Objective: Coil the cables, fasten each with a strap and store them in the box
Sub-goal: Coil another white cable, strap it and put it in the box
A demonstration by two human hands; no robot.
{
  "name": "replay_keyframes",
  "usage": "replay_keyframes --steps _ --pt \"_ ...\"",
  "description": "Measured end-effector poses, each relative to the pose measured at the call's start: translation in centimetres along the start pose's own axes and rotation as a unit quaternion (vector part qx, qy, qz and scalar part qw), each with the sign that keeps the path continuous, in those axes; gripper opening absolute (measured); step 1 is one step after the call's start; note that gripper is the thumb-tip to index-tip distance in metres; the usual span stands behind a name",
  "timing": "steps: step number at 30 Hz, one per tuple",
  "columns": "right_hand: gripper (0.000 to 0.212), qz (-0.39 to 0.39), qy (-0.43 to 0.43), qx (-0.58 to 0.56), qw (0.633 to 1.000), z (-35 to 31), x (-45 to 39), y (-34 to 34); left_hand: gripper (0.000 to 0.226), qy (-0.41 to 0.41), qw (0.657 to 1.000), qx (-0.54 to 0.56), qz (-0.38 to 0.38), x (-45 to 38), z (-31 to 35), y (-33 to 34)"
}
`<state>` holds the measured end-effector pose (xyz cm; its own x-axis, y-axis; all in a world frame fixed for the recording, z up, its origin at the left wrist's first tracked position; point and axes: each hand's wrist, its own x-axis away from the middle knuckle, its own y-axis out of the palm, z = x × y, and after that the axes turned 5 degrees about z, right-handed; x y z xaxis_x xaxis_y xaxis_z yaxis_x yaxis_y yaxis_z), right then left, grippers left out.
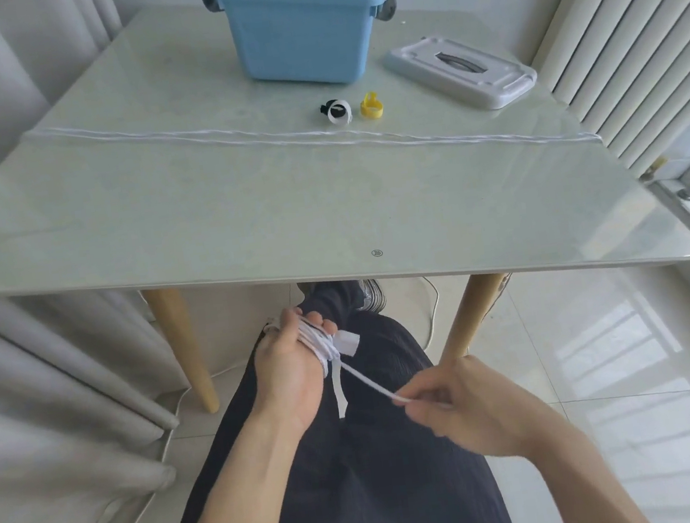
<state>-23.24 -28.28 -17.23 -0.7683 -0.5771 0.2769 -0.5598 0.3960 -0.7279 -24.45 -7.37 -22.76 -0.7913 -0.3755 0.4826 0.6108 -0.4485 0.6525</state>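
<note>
Coiled cable (pixel 320 342): a white bundle in the left hand (pixel 291 370), held low over the lap, below the near edge of the table (pixel 241 213)
Strap (pixel 378 385): runs from the bundle down and right to the right hand (pixel 461 408); pulled straight (it looks tight)
Left hand: fingers curled round the coil
Right hand: fingertips pinch the strap's end; nearer to the loose end
Next pull: I think it goes along that slanted line
Second cable (pixel 310 137): lies long across the table, left to right
Spare straps (pixel 353 110): just behind it
Box (pixel 301 27): far side, open; lid (pixel 461 71) beside it
Hard to see: how the strap wraps the coil; the palm hides part
</note>
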Motion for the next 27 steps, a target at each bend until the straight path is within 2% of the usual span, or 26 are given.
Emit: replay_keyframes --steps 2,4,7,9,12,14,16,19,21,24,27 --pt "0.019 -0.014 -0.045 0.03 0.998 -1.5 0.1 0.6 0.018 0.022 0.994 -0.105 -0.004 0.1 -0.6 -0.2" --pt "0.025 -0.005 -0.079 0.039 0.996 -2.5 0.1 0.9 0.019 0.034 0.966 -0.251 -0.055 0.6 -0.6 -0.2" --pt "0.029 0.017 -0.092 0.038 0.995 -3.0 -0.2 0.6 0.029 0.062 0.869 -0.471 -0.14 1.8 -0.3 0.0" --pt "0.027 0.014 -0.088 0.021 0.996 -3.1 -0.5 0.0 0.03 0.059 0.818 -0.547 -0.169 2.3 -0.2 0.2" --pt "0.025 0.037 -0.08 0.022 0.996 -3.1 -0.7 -0.7 0.056 -0.013 0.812 -0.545 -0.209 2.9 0.1 0.7" --pt "0.014 0.111 -0.053 0.019 0.992 -2.8 -0.9 -1.0 0.076 -0.038 0.793 -0.54 -0.277 3.4 0.4 0.9" --pt "0.014 0.178 0.0 -0.014 0.984 -2.5 -1.2 -1.2 0.08 -0.049 0.786 -0.521 -0.329 3.8 0.5 1.1" --pt "0.029 0.206 0.032 -0.05 0.977 -2.1 -1.6 -1.1 0.071 -0.081 0.802 -0.485 -0.338 3.8 0.8 1.3" --pt "0.032 0.202 0.015 -0.056 0.978 -1.7 -1.8 -0.8 0.076 -0.082 0.799 -0.487 -0.343 4.0 1.1 1.4" --pt "0.02 0.152 -0.06 -0.115 0.98 -1.2 -1.8 0.0 0.072 -0.067 0.791 -0.476 -0.377 4.3 1.5 1.8" --pt "0.033 0.082 -0.113 -0.183 0.973 -1.4 -1.3 0.6 0.082 -0.08 0.81 -0.437 -0.382 4.8 1.5 2.4"
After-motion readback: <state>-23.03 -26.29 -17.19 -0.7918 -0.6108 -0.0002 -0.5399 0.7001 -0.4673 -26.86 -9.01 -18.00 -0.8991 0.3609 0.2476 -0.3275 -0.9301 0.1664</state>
